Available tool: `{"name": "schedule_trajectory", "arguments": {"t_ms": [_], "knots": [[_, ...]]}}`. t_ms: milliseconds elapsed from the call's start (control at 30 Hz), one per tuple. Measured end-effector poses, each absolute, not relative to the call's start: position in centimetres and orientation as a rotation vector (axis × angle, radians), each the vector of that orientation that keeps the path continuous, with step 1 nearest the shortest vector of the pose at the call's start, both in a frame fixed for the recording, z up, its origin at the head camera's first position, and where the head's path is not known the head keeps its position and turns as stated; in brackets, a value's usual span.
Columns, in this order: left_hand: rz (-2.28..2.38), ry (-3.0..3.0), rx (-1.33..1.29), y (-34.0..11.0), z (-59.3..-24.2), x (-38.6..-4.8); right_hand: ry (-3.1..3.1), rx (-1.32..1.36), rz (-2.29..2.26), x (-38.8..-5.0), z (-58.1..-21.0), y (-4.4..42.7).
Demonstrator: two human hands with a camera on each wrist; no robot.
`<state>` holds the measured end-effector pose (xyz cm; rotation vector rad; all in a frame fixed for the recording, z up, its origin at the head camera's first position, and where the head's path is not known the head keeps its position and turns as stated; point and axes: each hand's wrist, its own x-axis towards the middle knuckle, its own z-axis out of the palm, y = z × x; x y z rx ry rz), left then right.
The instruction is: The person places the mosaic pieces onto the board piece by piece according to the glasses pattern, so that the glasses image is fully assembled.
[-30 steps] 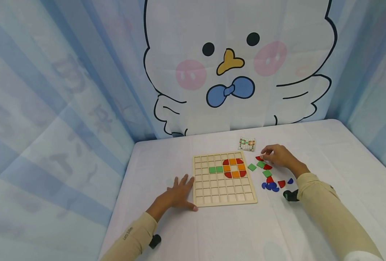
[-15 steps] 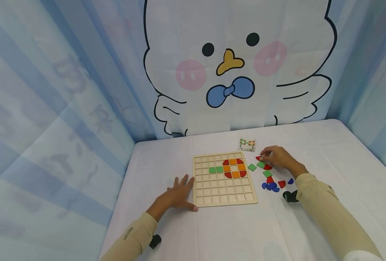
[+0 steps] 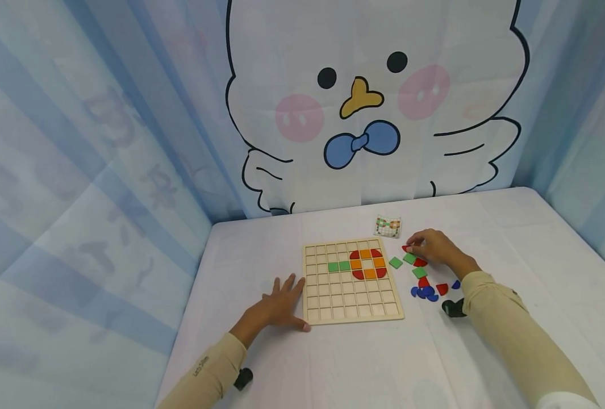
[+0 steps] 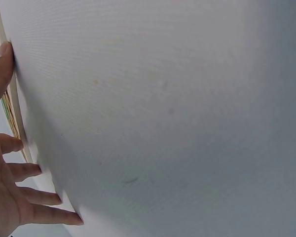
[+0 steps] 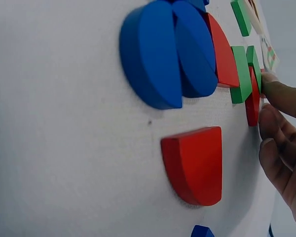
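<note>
A wooden grid board (image 3: 333, 295) lies on the table with red, orange and green tiles set in its upper right part. Along its left edge my left hand (image 3: 280, 304) rests with fingers spread; in the left wrist view the thumb (image 4: 2, 69) lies against the board's rim. Right of the board, my right hand (image 3: 437, 247) pinches a small red tile (image 3: 405, 248) between thumb and fingertips, mostly hidden by the fingers. Close under that hand lie green tiles (image 3: 419, 272) and a red quarter-round tile (image 5: 197, 168).
Several blue half-round tiles (image 3: 425, 292) cluster nearer the front right. A small printed pattern card (image 3: 387, 226) lies behind the board. The white table (image 3: 353, 363) meets a curtain (image 3: 103, 199) at its left and back.
The right hand has shifted very slightly left at the small red tile. My left hand and the board stay where they were.
</note>
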<state>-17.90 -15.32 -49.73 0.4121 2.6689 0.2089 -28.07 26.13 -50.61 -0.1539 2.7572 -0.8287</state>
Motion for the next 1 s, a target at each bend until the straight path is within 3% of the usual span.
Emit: {"name": "schedule_trajectory", "arguments": {"t_ms": [1000], "knots": [[0.206, 2.663, 0.4, -15.28, -49.77, -17.92, 2.686, -0.216, -0.848, -28.14, -49.85, 25.93]]}}
